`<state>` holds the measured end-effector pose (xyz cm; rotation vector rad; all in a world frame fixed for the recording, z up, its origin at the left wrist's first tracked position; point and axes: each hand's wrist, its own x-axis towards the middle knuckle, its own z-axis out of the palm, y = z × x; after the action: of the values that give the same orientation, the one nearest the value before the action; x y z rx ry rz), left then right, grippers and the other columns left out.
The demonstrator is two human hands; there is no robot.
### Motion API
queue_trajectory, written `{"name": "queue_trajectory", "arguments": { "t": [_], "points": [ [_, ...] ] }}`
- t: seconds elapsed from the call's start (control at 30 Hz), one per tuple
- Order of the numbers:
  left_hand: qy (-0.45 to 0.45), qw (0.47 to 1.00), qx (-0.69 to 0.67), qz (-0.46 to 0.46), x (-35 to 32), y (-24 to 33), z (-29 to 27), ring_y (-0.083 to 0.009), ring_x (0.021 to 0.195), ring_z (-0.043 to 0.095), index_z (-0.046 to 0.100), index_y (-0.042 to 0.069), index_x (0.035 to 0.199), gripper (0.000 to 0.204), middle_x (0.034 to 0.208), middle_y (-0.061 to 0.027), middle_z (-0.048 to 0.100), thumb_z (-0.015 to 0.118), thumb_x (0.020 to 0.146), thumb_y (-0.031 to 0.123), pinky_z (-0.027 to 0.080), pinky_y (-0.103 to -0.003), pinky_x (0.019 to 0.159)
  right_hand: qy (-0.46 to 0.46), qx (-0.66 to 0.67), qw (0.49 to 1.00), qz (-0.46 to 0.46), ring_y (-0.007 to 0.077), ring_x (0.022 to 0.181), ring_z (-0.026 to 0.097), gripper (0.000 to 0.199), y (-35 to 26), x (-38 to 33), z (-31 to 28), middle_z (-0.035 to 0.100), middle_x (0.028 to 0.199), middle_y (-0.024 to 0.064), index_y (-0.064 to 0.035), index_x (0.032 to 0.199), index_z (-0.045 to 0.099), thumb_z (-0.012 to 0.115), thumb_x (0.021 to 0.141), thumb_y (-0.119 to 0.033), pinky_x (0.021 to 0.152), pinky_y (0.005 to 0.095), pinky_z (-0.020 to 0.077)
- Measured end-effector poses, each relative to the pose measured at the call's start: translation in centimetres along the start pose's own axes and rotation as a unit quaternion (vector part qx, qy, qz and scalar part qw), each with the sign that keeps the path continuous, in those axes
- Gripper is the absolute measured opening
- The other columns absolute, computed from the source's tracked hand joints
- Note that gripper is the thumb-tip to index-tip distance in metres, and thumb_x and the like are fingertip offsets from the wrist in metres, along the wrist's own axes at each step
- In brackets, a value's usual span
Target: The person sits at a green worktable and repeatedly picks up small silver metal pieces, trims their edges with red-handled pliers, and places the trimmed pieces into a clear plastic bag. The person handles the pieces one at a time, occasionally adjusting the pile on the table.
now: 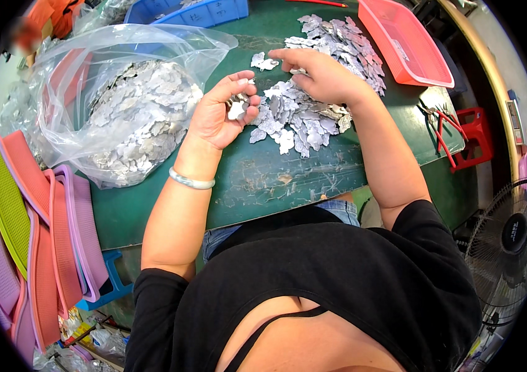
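Flanking metal pieces point(303, 118): plastic bag point(198, 51), pink tray point(426, 73).

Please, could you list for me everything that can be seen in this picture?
Table: 1, green, centre
Metal pieces: many, silver-grey, heaped on the table
Bag: 1, clear, table's left side, holding many similar pieces
Crate: 1, blue, top left
Tray: 1, coral pink, upper right
Stick: 1, red, top edge
Pliers: at least 1, red-handled, table's right side
Baskets: several, purple, pink, green, stacked left
Red stool: 1, red, right
Blue stool: 1, blue, lower left, partly hidden
Fan: 1, black, lower right
Bracelet: 1, pale, left wrist
Black top: 1, black, bottom
Left hand: 1, bare, beside the heap, holding pieces
Right hand: 1, bare, over the heap
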<state>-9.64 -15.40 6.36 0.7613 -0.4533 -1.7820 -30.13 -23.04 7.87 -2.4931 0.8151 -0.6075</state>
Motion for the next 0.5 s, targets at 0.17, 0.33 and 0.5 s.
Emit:
{"name": "queue_trajectory", "arguments": {
  "t": [0.17,0.33,0.5],
  "points": [
    [0.001,0.999,0.029,-0.018,-0.2,-0.1,0.3,-0.0145,0.066,0.05,0.049,0.001,0.109,0.028,0.08,-0.0071,0.054,0.056,0.083,0.009,0.041,-0.019,0.047,-0.061,-0.029,0.996,-0.064,0.0274,0.077,0.057,0.052,0.2,-0.5,-1.2,0.061,0.078,0.0099,-0.0044,0.118,0.051,0.059,0.067,-0.004,0.07,0.0356,0.0453],
    [-0.011,0.994,0.109,-0.024,0.0,-0.3,-0.1,-0.0099,0.062,0.047,0.049,0.001,0.108,0.027,0.078,-0.0046,0.051,0.056,0.083,0.008,0.034,-0.015,0.041,-0.079,-0.018,0.996,-0.022,0.0229,0.07,0.057,0.053,0.0,-0.3,-1.3,0.06,0.07,0.0045,-0.0063,0.118,0.051,0.06,0.066,-0.003,0.067,0.0329,0.0456],
    [0.041,0.974,0.224,-0.005,-0.4,-0.7,1.4,-0.0069,0.056,0.044,0.052,0.002,0.103,0.024,0.074,-0.0025,0.05,0.059,0.082,0.011,0.03,-0.014,0.039,-0.011,0.084,0.995,0.05,0.0138,0.061,0.057,0.05,-0.3,-0.1,-0.9,0.062,0.069,0.0031,-0.0039,0.12,0.05,0.059,0.07,-0.003,0.059,0.0273,0.0451]
  ]
}}
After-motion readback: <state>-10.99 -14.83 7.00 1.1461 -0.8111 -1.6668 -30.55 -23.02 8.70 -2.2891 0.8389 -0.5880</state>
